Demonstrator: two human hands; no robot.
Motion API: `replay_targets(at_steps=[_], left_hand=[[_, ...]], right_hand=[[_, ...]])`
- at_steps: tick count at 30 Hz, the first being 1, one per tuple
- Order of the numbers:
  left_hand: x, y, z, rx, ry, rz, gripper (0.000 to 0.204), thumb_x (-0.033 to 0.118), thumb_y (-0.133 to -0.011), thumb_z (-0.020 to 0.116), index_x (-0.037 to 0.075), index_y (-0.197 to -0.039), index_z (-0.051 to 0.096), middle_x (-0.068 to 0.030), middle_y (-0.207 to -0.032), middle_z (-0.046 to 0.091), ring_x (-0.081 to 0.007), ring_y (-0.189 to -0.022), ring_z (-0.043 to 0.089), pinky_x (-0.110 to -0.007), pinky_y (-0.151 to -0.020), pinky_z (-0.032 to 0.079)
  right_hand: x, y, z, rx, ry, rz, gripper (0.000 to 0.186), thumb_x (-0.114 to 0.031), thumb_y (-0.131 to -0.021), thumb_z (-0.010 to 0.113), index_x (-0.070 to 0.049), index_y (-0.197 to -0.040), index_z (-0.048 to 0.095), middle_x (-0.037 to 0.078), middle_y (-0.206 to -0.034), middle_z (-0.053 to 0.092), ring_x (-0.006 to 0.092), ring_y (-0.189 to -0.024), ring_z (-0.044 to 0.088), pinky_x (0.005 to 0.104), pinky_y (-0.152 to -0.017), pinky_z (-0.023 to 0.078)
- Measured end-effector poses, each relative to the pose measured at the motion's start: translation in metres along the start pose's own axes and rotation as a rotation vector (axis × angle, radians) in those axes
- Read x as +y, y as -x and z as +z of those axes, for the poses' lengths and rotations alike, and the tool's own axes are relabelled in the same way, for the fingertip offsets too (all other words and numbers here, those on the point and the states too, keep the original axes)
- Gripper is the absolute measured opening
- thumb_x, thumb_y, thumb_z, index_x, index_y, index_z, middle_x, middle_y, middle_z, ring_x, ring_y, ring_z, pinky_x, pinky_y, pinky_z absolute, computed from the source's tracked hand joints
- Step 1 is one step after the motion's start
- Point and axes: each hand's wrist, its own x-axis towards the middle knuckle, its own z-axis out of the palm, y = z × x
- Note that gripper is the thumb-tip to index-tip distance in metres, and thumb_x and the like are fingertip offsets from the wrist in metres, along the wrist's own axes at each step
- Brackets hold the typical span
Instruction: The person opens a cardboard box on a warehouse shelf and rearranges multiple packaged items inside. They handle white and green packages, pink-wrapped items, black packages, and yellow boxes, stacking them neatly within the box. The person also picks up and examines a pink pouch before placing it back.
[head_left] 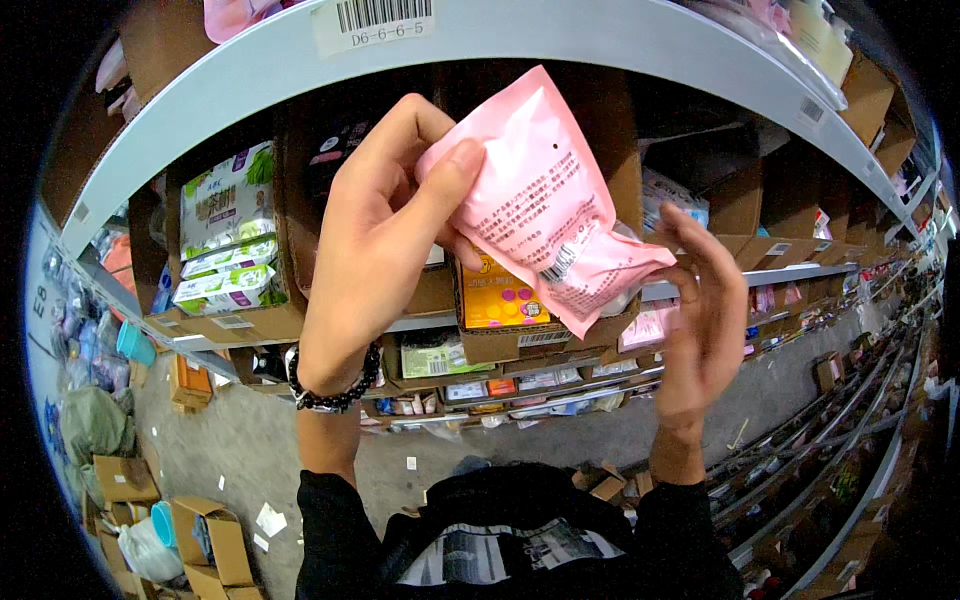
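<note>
A pink sealed pouch [530, 190] with dark print and a barcode is pinched by its upper left edge in my left hand [375, 220], thumb on top and fingers behind. The pouch tilts, its crinkled lower end pointing down and right. My right hand [700, 310] is beside that lower end, slightly blurred, fingers apart and loosely curved. Its fingertips are close to the pouch's corner; I cannot tell whether they touch it. Behind the pouch, a yellow-orange box [500, 298] shows in a cardboard bin [490, 347] on the shelf.
A white shelf beam [560, 38] curves across the top. Green-and-white packs [230, 210] fill a cardboard bin at left. More stocked shelves run below and to the right. Cardboard boxes [215, 540], a turquoise bucket [135, 343] and paper scraps [270, 520] lie on the grey floor [400, 470].
</note>
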Motion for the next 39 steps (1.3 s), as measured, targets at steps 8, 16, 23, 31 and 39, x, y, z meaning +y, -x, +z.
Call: replay_targets(at_steps=[8, 16, 23, 31, 39], left_hand=[[-0.003, -0.018, 0.001, -0.051, -0.044, 0.021, 0.024, 0.024, -0.1, 0.056, 0.001, -0.094, 0.054, -0.0024, -0.074, 0.059, -0.0073, -0.062, 0.059, -0.02, -0.053, 0.048], [-0.011, -0.031, -0.005, -0.127, 0.084, -0.04, 0.024, 0.025, -0.099, 0.058, 0.002, -0.092, 0.054, -0.0041, -0.077, 0.062, -0.0081, -0.064, 0.061, -0.02, -0.051, 0.049], [-0.012, -0.033, -0.005, -0.084, 0.048, -0.058, 0.023, 0.024, -0.099, 0.058, 0.002, -0.093, 0.056, -0.0031, -0.078, 0.062, -0.0073, -0.063, 0.06, -0.019, -0.05, 0.048], [-0.014, -0.042, -0.006, -0.083, -0.01, -0.003, 0.022, 0.022, -0.098, 0.059, 0.0, -0.101, 0.058, -0.0027, -0.079, 0.063, -0.0064, -0.063, 0.06, -0.019, -0.052, 0.048], [-0.021, -0.049, -0.002, 0.027, -0.086, 0.011, 0.028, 0.019, -0.097, 0.061, -0.004, -0.112, 0.055, -0.0107, -0.095, 0.066, -0.0114, -0.07, 0.065, -0.022, -0.055, 0.054]], right_hand=[[-0.013, -0.019, -0.016, -0.119, -0.005, 0.327, 0.038, 0.003, -0.086, 0.066, 0.004, -0.122, 0.054, 0.009, -0.091, 0.071, 0.0062, -0.08, 0.063, 0.0193, -0.071, 0.047], [-0.024, -0.016, -0.009, -0.126, -0.279, 0.465, 0.038, 0.003, -0.09, 0.063, 0.003, -0.126, 0.051, 0.008, -0.084, 0.072, 0.0065, -0.073, 0.064, 0.0182, -0.063, 0.048], [-0.031, -0.016, 0.001, -0.07, -0.315, 0.553, 0.041, 0.0, -0.093, 0.058, 0.002, -0.132, 0.044, 0.006, -0.078, 0.069, 0.0048, -0.064, 0.058, 0.0174, -0.056, 0.041], [-0.004, -0.078, -0.009, -0.355, -0.221, 0.485, 0.043, -0.007, -0.089, 0.067, 0.005, -0.126, 0.05, 0.007, -0.09, 0.067, 0.0079, -0.079, 0.062, 0.0218, -0.069, 0.05], [0.029, -0.096, 0.015, -0.616, -0.338, 0.504, 0.037, -0.011, -0.089, 0.071, 0.005, -0.12, 0.058, 0.009, -0.1, 0.07, 0.0101, -0.083, 0.066, 0.0253, -0.069, 0.055]])
